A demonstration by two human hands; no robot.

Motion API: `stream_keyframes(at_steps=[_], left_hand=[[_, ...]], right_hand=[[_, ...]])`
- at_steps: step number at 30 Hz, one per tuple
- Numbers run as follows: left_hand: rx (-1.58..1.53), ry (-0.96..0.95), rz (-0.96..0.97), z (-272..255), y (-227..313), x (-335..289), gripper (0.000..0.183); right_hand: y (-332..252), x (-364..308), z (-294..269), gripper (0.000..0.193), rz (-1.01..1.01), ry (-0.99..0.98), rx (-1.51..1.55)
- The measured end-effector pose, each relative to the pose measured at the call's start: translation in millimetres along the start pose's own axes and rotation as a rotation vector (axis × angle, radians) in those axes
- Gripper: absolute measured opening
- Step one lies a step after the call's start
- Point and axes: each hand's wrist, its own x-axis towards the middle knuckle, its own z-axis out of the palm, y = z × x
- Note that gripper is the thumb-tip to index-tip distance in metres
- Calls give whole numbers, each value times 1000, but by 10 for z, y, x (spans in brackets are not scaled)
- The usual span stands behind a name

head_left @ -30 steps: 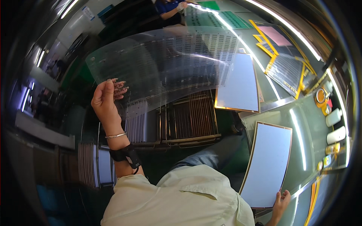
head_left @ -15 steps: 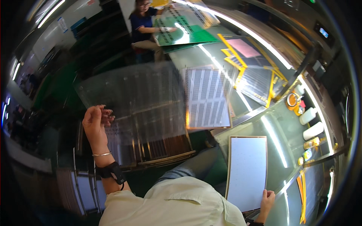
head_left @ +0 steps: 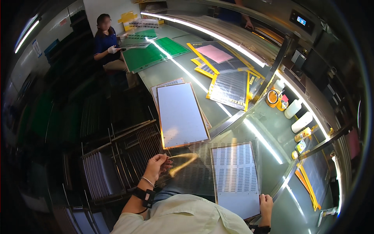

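Observation:
My left hand (head_left: 159, 167) pinches the left side of a clear film sheet (head_left: 196, 171) printed with rows of dark marks. The film reaches over a white panel (head_left: 237, 208) with a copper-coloured rim, on the worktop in front of me. Through the film, its marks show against the white; how closely the two touch I cannot tell. My right hand (head_left: 266, 199) is closed with curled fingers at the right edge of this panel. Beyond it, a second white panel (head_left: 182, 115) lies on top of another sheet whose patterned edge shows.
Yellow-edged films (head_left: 230, 89) and a pink sheet (head_left: 215, 54) lie farther back. White bottles (head_left: 302, 122) and a tape roll (head_left: 272, 96) line the right side. Racks of panels (head_left: 103, 171) stand at left. A co-worker (head_left: 106, 43) sits by green sheets (head_left: 157, 54).
The left hand has brought the film rightward and nearer, from over the far panel to over the near one. The far panel now shows plain white. My right hand stays at the near panel's edge.

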Motion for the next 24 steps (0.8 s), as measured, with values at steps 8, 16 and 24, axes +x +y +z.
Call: stream_keyframes(at_steps=[8,16,24], left_hand=[[112,36,35,-141,15,1,13],[187,5,109,-135,142,103,16],[220,-165,73,400,77,265,17]], right_hand=[[97,4,131,18,17,-41,400],[-85,-31,-170,16,-36,114,416],[1058,-939,-1135,18,196,479,614]])
